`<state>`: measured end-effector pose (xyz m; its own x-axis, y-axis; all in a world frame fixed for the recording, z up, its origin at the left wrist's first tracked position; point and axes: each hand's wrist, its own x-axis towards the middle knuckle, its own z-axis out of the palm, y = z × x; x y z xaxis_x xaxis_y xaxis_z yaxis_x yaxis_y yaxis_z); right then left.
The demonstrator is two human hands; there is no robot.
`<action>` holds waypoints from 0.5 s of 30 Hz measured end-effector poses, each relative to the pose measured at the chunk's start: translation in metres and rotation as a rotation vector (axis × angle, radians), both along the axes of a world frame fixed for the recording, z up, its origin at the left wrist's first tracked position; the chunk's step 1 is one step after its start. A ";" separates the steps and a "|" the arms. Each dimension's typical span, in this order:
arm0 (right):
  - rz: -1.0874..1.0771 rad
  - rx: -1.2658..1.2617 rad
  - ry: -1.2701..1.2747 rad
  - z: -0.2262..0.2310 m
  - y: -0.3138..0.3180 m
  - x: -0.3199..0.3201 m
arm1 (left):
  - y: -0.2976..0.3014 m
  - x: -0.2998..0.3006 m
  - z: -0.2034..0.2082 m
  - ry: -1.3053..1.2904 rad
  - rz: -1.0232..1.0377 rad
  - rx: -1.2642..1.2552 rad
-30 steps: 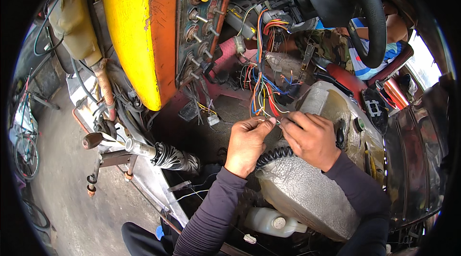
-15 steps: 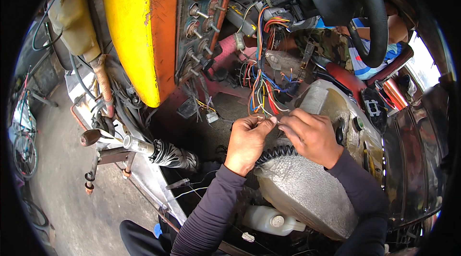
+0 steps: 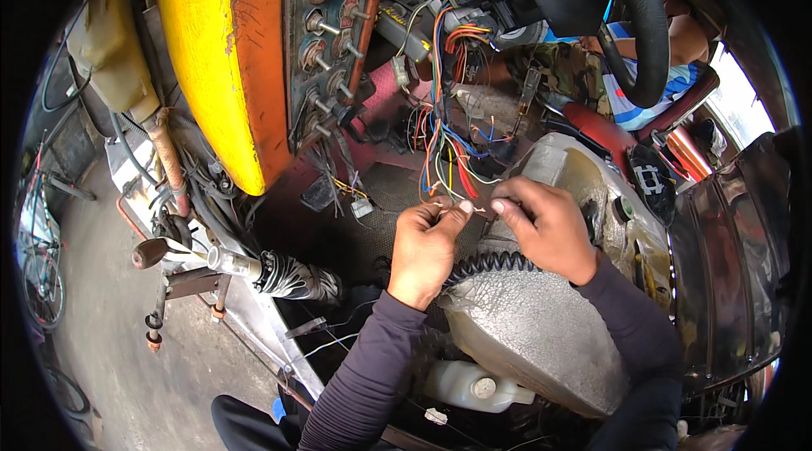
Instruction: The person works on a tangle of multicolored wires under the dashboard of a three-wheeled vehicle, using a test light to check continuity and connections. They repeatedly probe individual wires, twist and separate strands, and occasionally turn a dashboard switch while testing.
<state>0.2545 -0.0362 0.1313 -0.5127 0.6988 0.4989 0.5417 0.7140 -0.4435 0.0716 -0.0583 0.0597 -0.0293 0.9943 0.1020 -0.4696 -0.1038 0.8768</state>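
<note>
My left hand (image 3: 425, 241) is closed in a pinch, thumb against forefinger, on a thin wire whose pale, frayed-looking end (image 3: 480, 211) sticks out to the right. Just beyond that end is my right hand (image 3: 548, 224), fingers curled and thumb close to the forefinger; whether anything is between them is too small to tell. Above both hands hangs a bundle of coloured wires (image 3: 438, 87), with loose red, white, yellow, green and blue ends fanning down towards my fingers. A black coiled cable (image 3: 495, 263) runs below my hands.
A steering wheel (image 3: 647, 36) is at the upper right, with a person's arm (image 3: 687, 41) behind it. A switch panel (image 3: 326, 49) borders a yellow and orange body panel (image 3: 203, 62). A silvery padded cover (image 3: 533, 328) and a whitish plastic bottle (image 3: 474, 387) lie below. A lever (image 3: 152, 252) stands left.
My right hand has drawn slightly away from my left, so the wire's pale end shows between them. The left hand keeps its pinch. The whole view has shifted a little.
</note>
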 end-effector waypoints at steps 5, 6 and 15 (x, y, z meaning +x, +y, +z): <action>0.076 0.712 -0.398 -0.002 0.002 0.003 | -0.005 -0.009 0.005 -0.094 -0.079 -0.130; 0.085 0.771 -0.471 -0.001 0.003 0.002 | -0.005 -0.010 0.006 -0.131 -0.103 -0.130; 0.099 0.152 -0.098 -0.006 0.008 0.000 | -0.008 0.008 0.004 -0.113 -0.022 -0.033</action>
